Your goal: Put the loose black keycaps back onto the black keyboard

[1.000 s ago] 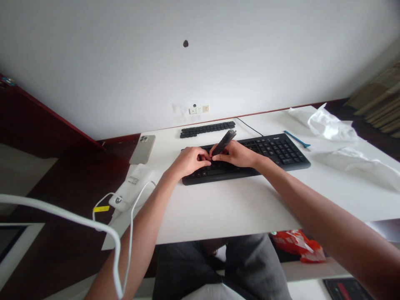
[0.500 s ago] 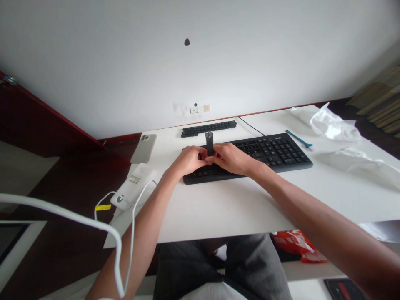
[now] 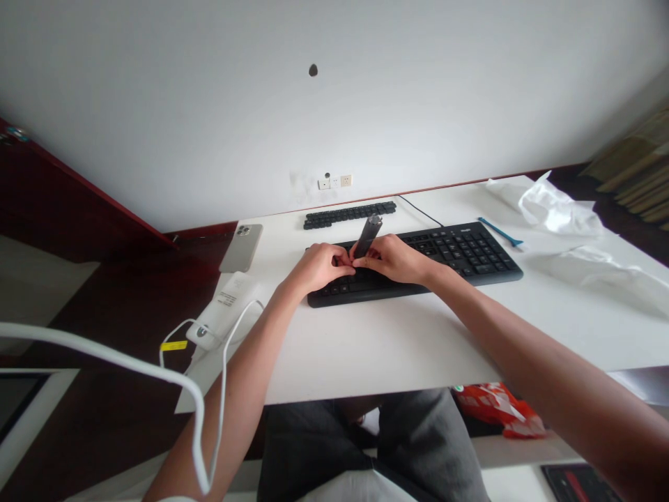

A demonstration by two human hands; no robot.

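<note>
A black keyboard (image 3: 483,252) lies on the white table with both hands over its left part. My right hand (image 3: 400,259) is closed around the lower part of a dark grey stick-shaped tool (image 3: 370,233), which leans to the right with its notched end up. My left hand (image 3: 323,266) has thumb and fingers pinched together, touching the fingertips of the right. Whatever lies between the left fingertips is too small to make out. Behind the keyboard, loose black keycaps (image 3: 350,215) stand in rows.
A phone (image 3: 241,248) and a white power bank-like box (image 3: 222,310) with a white cable (image 3: 196,397) lie at the left. Right of the keyboard are a blue brush (image 3: 500,232) and crumpled white plastic (image 3: 557,206). The table's (image 3: 334,355) front edge is above my lap.
The grey tool has tipped from upright to leaning right, and my right hand has shifted slightly right with it. My left hand stays in nearly the same place.
</note>
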